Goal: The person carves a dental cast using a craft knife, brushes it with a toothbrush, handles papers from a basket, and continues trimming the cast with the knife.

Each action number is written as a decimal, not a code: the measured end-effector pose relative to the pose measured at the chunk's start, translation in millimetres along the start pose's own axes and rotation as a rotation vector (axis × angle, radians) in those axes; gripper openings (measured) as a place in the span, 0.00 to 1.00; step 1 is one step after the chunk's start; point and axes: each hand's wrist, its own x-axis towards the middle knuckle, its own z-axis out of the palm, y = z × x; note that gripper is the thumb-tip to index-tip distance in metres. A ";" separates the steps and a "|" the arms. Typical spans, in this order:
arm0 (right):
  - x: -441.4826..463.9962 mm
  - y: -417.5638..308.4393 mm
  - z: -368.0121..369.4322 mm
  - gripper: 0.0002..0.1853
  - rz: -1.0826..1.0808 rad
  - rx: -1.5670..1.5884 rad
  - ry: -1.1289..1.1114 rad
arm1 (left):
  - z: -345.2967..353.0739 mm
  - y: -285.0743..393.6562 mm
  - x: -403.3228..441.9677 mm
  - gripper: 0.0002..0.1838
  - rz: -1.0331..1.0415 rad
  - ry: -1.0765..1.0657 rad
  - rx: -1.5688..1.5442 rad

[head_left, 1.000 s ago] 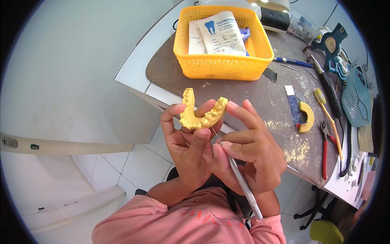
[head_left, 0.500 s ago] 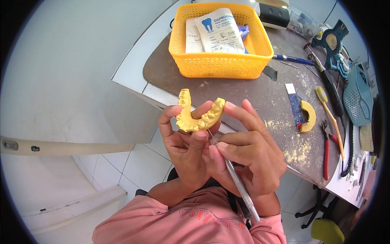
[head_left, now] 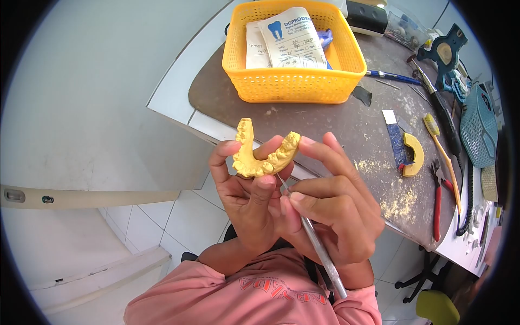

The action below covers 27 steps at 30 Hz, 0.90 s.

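A yellow dental cast [head_left: 246, 157], horseshoe-shaped with a row of teeth, is held up in front of my chest. My left hand [head_left: 244, 197] grips it from the left and below, thumb and fingers around its front curve. In my right hand [head_left: 341, 208] is a thin metal carving tool [head_left: 319, 249], pinched like a pen with the handle slanting down toward my sleeve. Its fine tip reaches the lower front edge of the cast; exact contact is hard to make out. My right index finger touches the cast's right end.
On the grey-brown bench stands a yellow basket [head_left: 295, 86] with paper slips [head_left: 292, 40]. To the right lie a curved yellow plaster piece [head_left: 413, 155], a blue strip [head_left: 397, 143], a toothbrush [head_left: 446, 157], red-handled pliers [head_left: 437, 208], a black rotary handpiece [head_left: 444, 116] and yellow shavings [head_left: 398, 206].
The cast and both hands stay nearly in place. My right hand and the tool have shifted very slightly down and right, and the view has moved a little.
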 end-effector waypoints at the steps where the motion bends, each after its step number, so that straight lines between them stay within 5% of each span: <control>1: 0.4 -0.6 -0.5 0.11 0.011 -0.004 -0.011 | 0.4 0.2 0.1 0.29 0.001 0.000 0.000; 27: -3.3 0.5 -7.8 0.09 0.086 0.110 -0.011 | 2.9 0.7 2.7 0.31 -0.008 0.040 -0.018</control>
